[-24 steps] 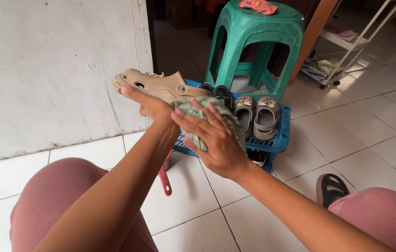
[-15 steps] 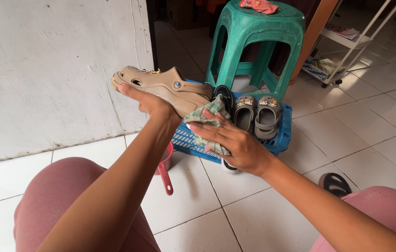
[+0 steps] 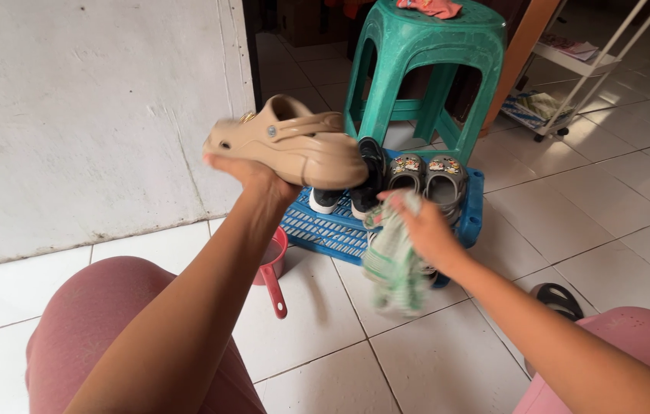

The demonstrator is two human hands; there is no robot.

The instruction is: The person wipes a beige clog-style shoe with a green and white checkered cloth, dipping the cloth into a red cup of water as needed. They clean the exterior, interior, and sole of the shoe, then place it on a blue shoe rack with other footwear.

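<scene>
So we've got the left hand wrapped under a chunky tan foam clog with a smooth moulded upper and a heel strap, fingers curled around the toe end, holding it up in the air in front of the rough white plastered wall, the thick sole tilted toward us. The right hand is lower and off to the right, closed around a soft green-and-white checked cloth that hangs down limp from the fist; it's pretty motion-blurred, so we can't really make out the weave beyond a plaid-ish pattern. Cloth and clog are apart, not touching. Behind both hands sits a blue slatted plastic shoe rack on the glossy white tiled floor, and on it there's a pair of small grey rubber clogs with colourful charms next to dark sneakers with white soles. Just behind the rack stands a teal moulded plastic stool with a crumpled orange-pink rag on its seat. By the left forearm, down on the tiles, a red plastic dipper with a long handle lies beside the rack. A black sandal rests on the floor by the right knee, and we see mauve-pink trousers on both legs.
</scene>
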